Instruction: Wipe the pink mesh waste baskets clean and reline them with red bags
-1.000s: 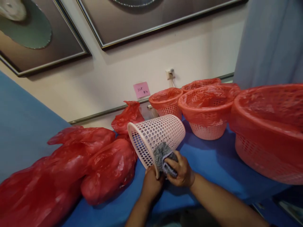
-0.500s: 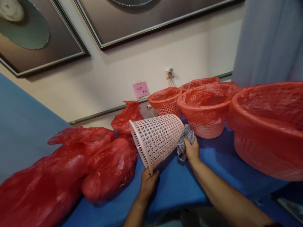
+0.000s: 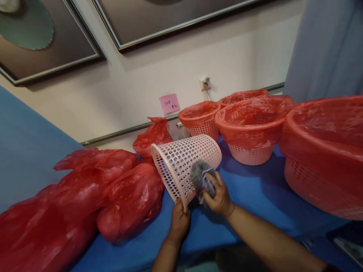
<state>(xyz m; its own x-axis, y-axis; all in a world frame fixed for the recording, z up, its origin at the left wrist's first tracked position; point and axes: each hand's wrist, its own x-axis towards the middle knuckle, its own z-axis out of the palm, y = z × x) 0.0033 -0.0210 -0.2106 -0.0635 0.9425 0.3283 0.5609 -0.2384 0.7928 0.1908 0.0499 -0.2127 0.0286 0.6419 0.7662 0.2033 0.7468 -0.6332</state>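
A pale pink perforated plastic basket (image 3: 187, 151) lies tipped on its side, its open rim facing left. My left hand (image 3: 180, 221) is closed on the lower part of that rim. In my right hand (image 3: 219, 196) is a bunched grey cloth (image 3: 200, 174), pressed against the basket's side near the rim end. The fingers of my right hand wrap round the cloth, which is slightly blurred. Beneath both hands is the blue-covered table (image 3: 207, 234).
Red plastic bags (image 3: 129, 204) are heaped along the left. On the right stand several baskets lined with red bags, among them a large one (image 3: 317, 185) and a middle one (image 3: 251, 153). A pink note (image 3: 169, 103) and a socket (image 3: 204, 84) are on the wall.
My right hand has moved the cloth from the basket's base end leftward and nearer to me, onto its side. My left hand still grips the rim; the basket has shifted slightly.
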